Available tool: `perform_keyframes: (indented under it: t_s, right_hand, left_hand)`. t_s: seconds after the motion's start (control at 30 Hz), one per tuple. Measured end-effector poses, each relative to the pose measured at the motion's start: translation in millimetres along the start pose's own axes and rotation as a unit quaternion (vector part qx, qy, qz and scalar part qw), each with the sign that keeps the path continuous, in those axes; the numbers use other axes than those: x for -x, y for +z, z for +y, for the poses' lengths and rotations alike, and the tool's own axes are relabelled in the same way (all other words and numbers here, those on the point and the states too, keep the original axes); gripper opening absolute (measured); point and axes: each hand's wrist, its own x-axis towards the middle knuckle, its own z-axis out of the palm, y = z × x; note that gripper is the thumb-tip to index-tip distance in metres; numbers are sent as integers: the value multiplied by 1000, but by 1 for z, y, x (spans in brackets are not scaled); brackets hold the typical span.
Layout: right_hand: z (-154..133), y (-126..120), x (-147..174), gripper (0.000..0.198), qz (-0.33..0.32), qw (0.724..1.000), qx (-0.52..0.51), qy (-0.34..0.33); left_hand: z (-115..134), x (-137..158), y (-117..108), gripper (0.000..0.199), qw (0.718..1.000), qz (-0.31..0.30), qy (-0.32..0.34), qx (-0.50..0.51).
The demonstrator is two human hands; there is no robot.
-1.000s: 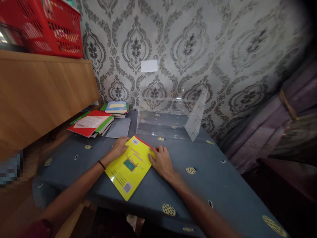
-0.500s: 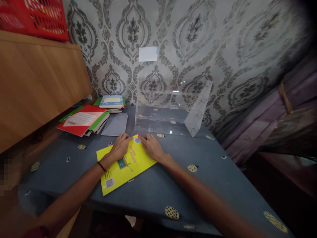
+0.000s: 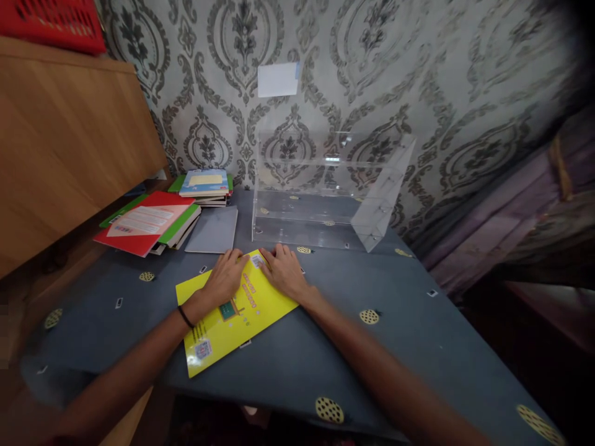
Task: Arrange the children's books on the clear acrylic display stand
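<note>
A yellow book (image 3: 274, 298) lies slantwise on the table, its printed cover with a barcode and a QR code facing up. At its far left edge, my left hand (image 3: 226, 275) has its fingers curled over the rim and the thumb on the cover. My right hand (image 3: 284, 272) grips the far right edge in the same way, thumb close to the barcode. The fingertips of both hands are partly hidden beyond the book's edge. Just past my left hand lies a grey book (image 3: 212, 230), flat and apart from the yellow one.
Behind the hands stands a clear acrylic tiered rack (image 3: 302, 230) against the patterned wall. To the left are a pile topped by a red book (image 3: 139, 238) and a stack with a light blue book (image 3: 204, 181). A wooden cabinet (image 3: 79, 142) carries a red basket (image 3: 51, 28).
The view has shifted a little, tipping downward and closer. Both hands stay at the yellow book's far edges; the right hand's fingers lie slightly further over the rim.
</note>
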Motion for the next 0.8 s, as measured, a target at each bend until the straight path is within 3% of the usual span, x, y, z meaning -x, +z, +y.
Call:
perform_keyframes:
  t_s: [0.2,0.5,0.8]
  right_hand:
    - [1,-1,0,43,4,1000,-2,-5]
    - [16,-3,18,31,16,998,-26,-52]
    - [29,-13,57,31,21,993,-85,-81]
  left_hand:
    - [10,-16,0,44,998,-13,54,-40]
    - [8,-18,3,46,998,-6,58,-31]
    - [6,-19,3,45,998,-3,55,-8]
